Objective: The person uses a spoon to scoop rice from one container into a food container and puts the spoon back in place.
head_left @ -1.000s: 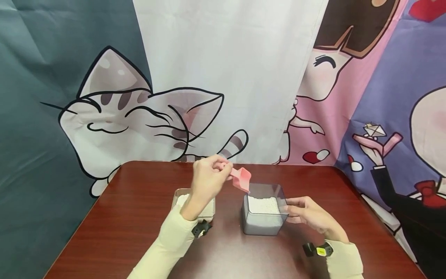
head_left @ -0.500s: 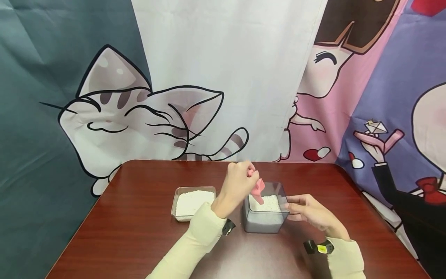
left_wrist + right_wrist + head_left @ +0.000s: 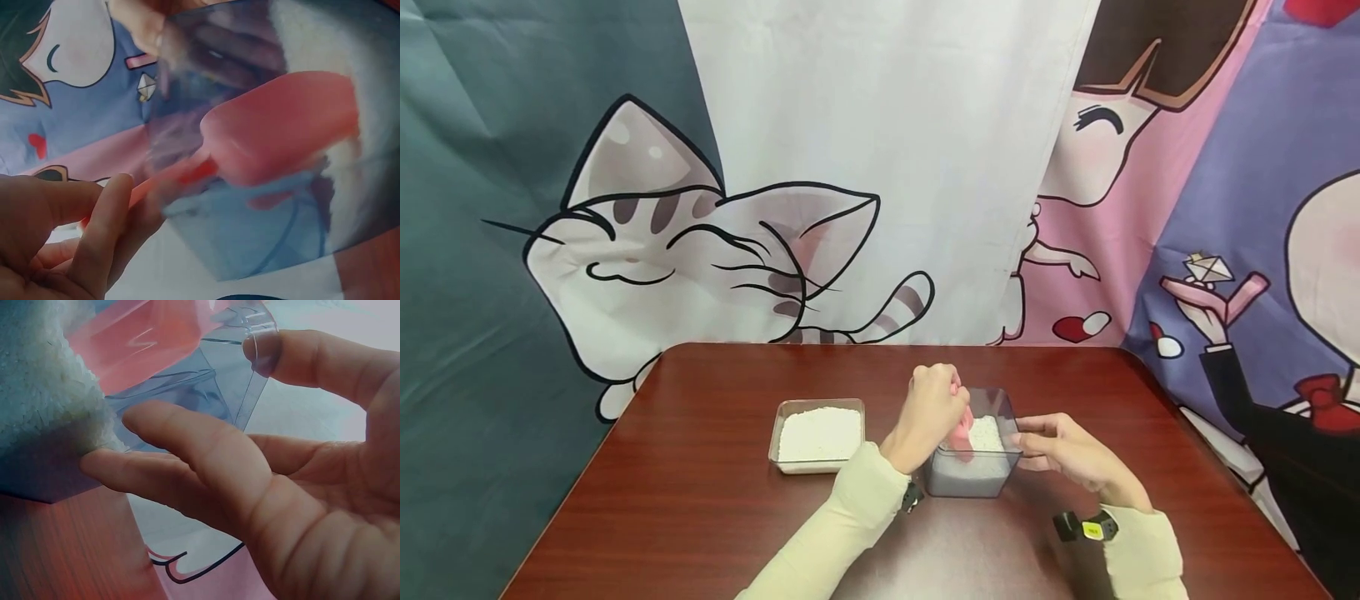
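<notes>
My left hand grips a pink scoop by its thin handle. The scoop's bowl dips into a see-through grey plastic bin, its tip at the white rice. On the bin's right side, my right hand holds the wall, thumb at the rim and fingers stretched along the outside. In the left wrist view the bowl's front end meets the heaped grains. Left of the bin, a shallow clear tray stands filled with white grains.
Both containers stand on a reddish-brown wooden table. Close behind its far edge hangs a printed cloth with cartoon figures. A small black device with a yellow label is strapped at the right wrist.
My left hand has swung right from above the tray and lowered the scoop into the bin. The right hand keeps its hold on the bin's side.
</notes>
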Motion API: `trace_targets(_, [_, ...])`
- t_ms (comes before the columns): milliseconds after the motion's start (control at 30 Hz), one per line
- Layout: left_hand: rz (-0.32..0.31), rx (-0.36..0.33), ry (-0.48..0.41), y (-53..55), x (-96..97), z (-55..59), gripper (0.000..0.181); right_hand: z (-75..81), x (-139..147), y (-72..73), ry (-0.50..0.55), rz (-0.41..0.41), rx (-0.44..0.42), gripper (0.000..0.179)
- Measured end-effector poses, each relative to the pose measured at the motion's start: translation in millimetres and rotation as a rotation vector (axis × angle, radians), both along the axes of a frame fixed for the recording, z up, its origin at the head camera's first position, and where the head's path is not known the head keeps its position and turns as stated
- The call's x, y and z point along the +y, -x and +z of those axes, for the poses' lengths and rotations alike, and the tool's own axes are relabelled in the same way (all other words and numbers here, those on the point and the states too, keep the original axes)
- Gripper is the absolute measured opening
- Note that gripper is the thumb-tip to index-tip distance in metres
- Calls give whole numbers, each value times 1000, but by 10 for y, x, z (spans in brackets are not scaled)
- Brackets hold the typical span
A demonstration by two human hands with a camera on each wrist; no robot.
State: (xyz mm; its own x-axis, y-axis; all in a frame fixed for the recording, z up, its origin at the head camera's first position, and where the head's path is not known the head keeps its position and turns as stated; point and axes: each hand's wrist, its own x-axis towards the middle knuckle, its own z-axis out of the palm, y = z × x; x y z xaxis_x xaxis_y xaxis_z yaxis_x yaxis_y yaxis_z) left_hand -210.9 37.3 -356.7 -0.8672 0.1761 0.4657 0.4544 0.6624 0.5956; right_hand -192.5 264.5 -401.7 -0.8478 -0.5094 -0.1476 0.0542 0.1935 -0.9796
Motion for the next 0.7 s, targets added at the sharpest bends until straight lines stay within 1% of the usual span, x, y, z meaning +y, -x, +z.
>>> trace_targets(100, [14, -18, -28, -7, 18, -24, 21, 3, 7, 0, 4, 2, 3, 47])
trace_targets(267, [40, -84, -97, -28, -10, -39, 19, 9, 4, 4, -7, -13, 7, 48])
trace_targets(333, [52, -96, -116, -42, -32, -44, 18, 15, 2, 8, -9, -14, 7, 49])
trace_targets(467, [79, -81, -136, -68, -91, -65, 18, 16, 1, 11, -18, -17, 5, 49])
trace_targets(567, [90, -73, -171, -81, -146, -99, 17, 13, -1, 4, -26, -23, 4, 49])
trace_targets(700, [92, -106, -225, -102, -220, -149, 14, 6, -4, -10, -30, -25, -9, 50])
